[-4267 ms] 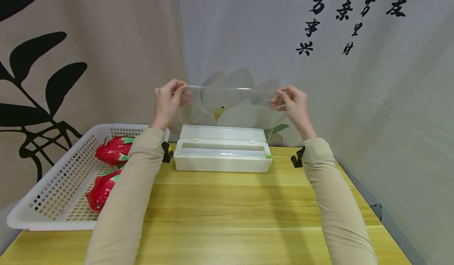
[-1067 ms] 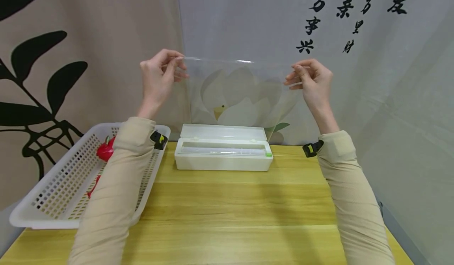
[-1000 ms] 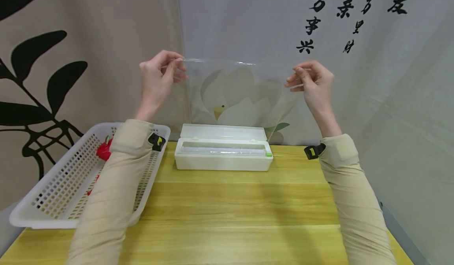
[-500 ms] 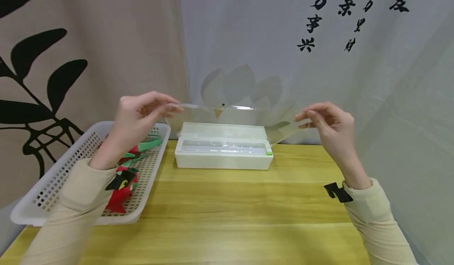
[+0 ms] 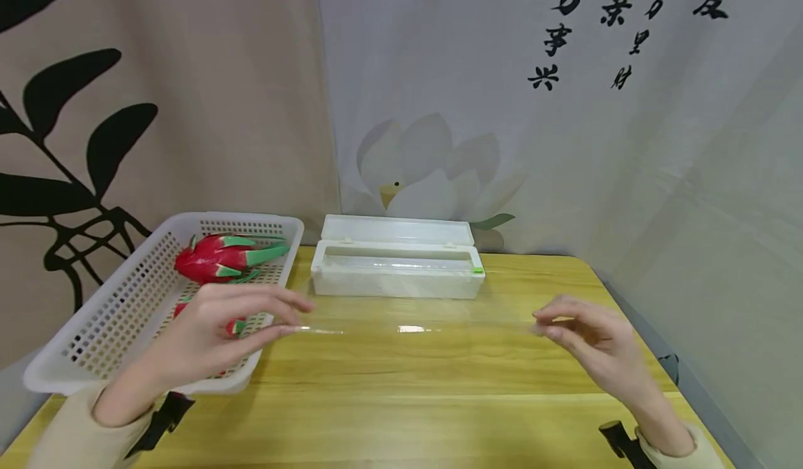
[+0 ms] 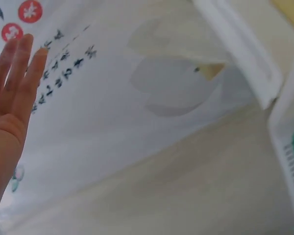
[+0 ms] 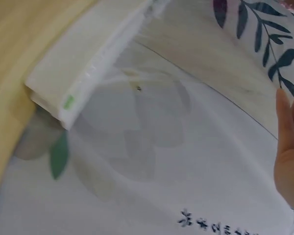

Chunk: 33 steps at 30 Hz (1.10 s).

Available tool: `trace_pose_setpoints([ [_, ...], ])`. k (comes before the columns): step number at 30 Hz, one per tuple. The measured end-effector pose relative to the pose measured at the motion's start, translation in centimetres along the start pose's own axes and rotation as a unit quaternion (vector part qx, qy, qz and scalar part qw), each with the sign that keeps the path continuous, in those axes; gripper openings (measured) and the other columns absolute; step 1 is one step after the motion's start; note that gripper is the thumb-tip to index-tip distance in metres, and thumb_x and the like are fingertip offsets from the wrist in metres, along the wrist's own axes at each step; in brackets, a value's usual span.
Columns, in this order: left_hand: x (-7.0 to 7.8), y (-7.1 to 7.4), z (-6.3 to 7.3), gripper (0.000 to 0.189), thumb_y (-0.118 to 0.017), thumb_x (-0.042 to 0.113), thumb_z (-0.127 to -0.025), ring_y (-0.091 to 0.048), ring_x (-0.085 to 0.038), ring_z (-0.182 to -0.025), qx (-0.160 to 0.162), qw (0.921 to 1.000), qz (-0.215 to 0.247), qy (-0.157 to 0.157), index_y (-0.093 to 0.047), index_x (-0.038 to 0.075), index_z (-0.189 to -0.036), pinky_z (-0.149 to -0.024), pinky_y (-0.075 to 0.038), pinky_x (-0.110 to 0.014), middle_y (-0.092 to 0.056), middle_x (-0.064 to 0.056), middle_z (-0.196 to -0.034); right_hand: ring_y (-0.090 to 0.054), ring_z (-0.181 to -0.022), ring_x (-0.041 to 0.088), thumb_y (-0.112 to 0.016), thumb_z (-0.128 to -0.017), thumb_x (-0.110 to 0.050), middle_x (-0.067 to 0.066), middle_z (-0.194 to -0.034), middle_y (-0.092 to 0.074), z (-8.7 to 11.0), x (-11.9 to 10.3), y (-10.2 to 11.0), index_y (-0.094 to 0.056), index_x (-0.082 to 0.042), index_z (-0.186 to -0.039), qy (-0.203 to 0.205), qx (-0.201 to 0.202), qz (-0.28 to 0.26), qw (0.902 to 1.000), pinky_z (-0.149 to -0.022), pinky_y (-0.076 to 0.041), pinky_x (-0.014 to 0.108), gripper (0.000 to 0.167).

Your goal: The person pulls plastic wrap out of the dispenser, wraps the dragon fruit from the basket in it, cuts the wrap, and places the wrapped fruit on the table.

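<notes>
A clear sheet of plastic wrap [image 5: 410,329] stretches between my two hands over the table, in front of the white wrap dispenser box [image 5: 395,281]. My left hand [image 5: 216,326] pinches the sheet's left corner between thumb and fingers and overlaps the basket's right side in the head view. At the opposite corner my right hand [image 5: 592,340] pinches the film over the table's right part. The box's lid [image 5: 398,231] is raised, and a roll of film [image 5: 395,263] shows in its opening. In the wrist views the left hand [image 6: 12,93] and right hand [image 7: 290,152] appear only at the edges.
A white perforated basket [image 5: 106,298] stands on the left of the wooden table [image 5: 401,413]. Inside it lies a red dragon fruit [image 5: 210,260] with green tips; another is mostly hidden behind my left hand. A printed cloth [image 5: 426,58] hangs behind the table.
Both hands first lifted the film high above the box and spread apart. Over the last second they came down toward me, drawing the film low over the table. Box and basket stayed put.
</notes>
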State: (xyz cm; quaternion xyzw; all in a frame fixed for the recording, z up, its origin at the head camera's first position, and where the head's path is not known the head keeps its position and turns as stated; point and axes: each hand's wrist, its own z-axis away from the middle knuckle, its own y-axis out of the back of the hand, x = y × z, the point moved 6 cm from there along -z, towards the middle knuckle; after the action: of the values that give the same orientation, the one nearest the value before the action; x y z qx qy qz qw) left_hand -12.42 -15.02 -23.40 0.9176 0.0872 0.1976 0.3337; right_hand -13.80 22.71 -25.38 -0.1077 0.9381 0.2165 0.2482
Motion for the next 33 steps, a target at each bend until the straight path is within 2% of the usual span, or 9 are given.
trace_pose_setpoints([
  [4, 0.2, -1.7, 2.3, 0.018, -0.074, 0.01, -0.082, -0.066, -0.004, -0.095, -0.024, 0.9987, 0.044, 0.012, -0.07, 0.021, -0.094, -0.083, -0.051, -0.009, -0.071, 0.0, -0.102, -0.058, -0.085, 0.012, -0.056, -0.087, 0.014, 0.006, -0.101, -0.067, 2.1, 0.1, -1.3, -0.065, 0.006, -0.106, 0.013, -0.038, -0.032, 0.9987, -0.06, -0.048, 0.023, 0.023],
  [9, 0.5, -3.6, 4.6, 0.026, -0.076, 0.007, -0.078, -0.065, -0.005, -0.091, -0.051, 0.9959, 0.073, 0.013, -0.069, 0.025, -0.096, -0.083, -0.051, -0.01, -0.069, 0.004, -0.101, -0.058, -0.09, 0.019, -0.06, -0.082, 0.017, 0.011, -0.101, -0.063, 4.6, 0.6, -2.4, -0.065, 0.003, -0.107, 0.011, -0.079, -0.077, 0.9938, -0.074, -0.053, 0.026, 0.029],
  [12, 0.5, -4.7, 5.8, 0.027, -0.076, 0.006, -0.078, -0.061, -0.004, -0.089, -0.061, 0.9941, 0.089, 0.01, -0.068, 0.024, -0.095, -0.083, -0.049, -0.01, -0.065, 0.006, -0.099, -0.057, -0.088, 0.02, -0.063, -0.077, 0.02, 0.011, -0.097, -0.061, 5.9, 1.3, -3.2, -0.065, 0.001, -0.106, -0.003, -0.112, -0.094, 0.9892, -0.07, -0.051, 0.029, 0.035],
  [15, 0.4, -5.7, 7.0, 0.024, -0.075, 0.007, -0.079, -0.057, -0.003, -0.086, -0.07, 0.9939, 0.085, 0.003, -0.068, 0.024, -0.094, -0.078, -0.047, -0.01, -0.06, 0.008, -0.095, -0.056, -0.084, 0.018, -0.065, -0.072, 0.022, 0.009, -0.091, -0.06, 7.1, 2.2, -4.0, -0.065, -0.002, -0.105, -0.024, -0.144, -0.105, 0.9837, -0.065, -0.048, 0.032, 0.041],
  [21, -0.4, -8.5, 9.6, 0.018, -0.071, 0.009, -0.084, -0.054, 0.0, -0.082, -0.129, 0.9861, 0.1, 0.03, -0.068, 0.023, -0.095, -0.071, -0.044, -0.007, -0.059, 0.01, -0.088, -0.057, -0.08, 0.015, -0.07, -0.069, 0.018, 0.008, -0.086, -0.059, 10.0, 4.1, -5.4, -0.065, -0.006, -0.1, -0.068, -0.195, -0.077, 0.9754, -0.07, -0.052, 0.026, 0.04],
  [26, -1.3, -10.4, 11.2, 0.017, -0.067, 0.012, -0.087, -0.054, 0.003, -0.084, -0.177, 0.9775, 0.097, 0.062, -0.065, 0.02, -0.102, -0.069, -0.048, -0.012, -0.061, 0.011, -0.088, -0.058, -0.081, 0.01, -0.073, -0.075, 0.007, 0.003, -0.086, -0.06, 12.1, 5.5, -6.4, -0.067, -0.01, -0.092, -0.102, -0.23, -0.022, 0.9676, -0.074, -0.051, 0.02, 0.025],
  [29, -1.8, -11.4, 12.1, 0.011, -0.066, 0.016, -0.089, -0.054, 0.005, -0.085, -0.194, 0.9731, 0.093, 0.082, -0.065, 0.022, -0.098, -0.069, -0.049, -0.012, -0.061, 0.014, -0.089, -0.058, -0.083, 0.008, -0.073, -0.077, 0.002, 0.0, -0.086, -0.062, 12.8, 6.0, -7.0, -0.067, -0.011, -0.088, -0.114, -0.248, 0.001, 0.962, -0.076, -0.051, 0.017, 0.018],
  [31, -2.0, -11.9, 12.4, 0.007, -0.066, 0.018, -0.088, -0.054, 0.006, -0.085, -0.199, 0.9728, 0.088, 0.078, -0.066, 0.023, -0.093, -0.07, -0.047, -0.009, -0.061, 0.015, -0.088, -0.057, -0.084, 0.006, -0.073, -0.079, -0.003, -0.002, -0.087, -0.062, 13.3, 6.3, -7.3, -0.068, -0.014, -0.088, -0.128, -0.264, 0.012, 0.9558, -0.076, -0.051, 0.016, 0.015],
  [33, -2.2, -12.4, 12.9, 0.003, -0.065, 0.022, -0.089, -0.052, 0.007, -0.085, -0.209, 0.9719, 0.076, 0.079, -0.066, 0.025, -0.089, -0.069, -0.045, -0.006, -0.058, 0.017, -0.088, -0.058, -0.087, 0.003, -0.071, -0.082, -0.007, -0.003, -0.089, -0.064, 13.7, 6.7, -7.7, -0.069, -0.017, -0.089, -0.163, -0.284, 0.007, 0.9447, -0.078, -0.052, 0.017, 0.012],
])
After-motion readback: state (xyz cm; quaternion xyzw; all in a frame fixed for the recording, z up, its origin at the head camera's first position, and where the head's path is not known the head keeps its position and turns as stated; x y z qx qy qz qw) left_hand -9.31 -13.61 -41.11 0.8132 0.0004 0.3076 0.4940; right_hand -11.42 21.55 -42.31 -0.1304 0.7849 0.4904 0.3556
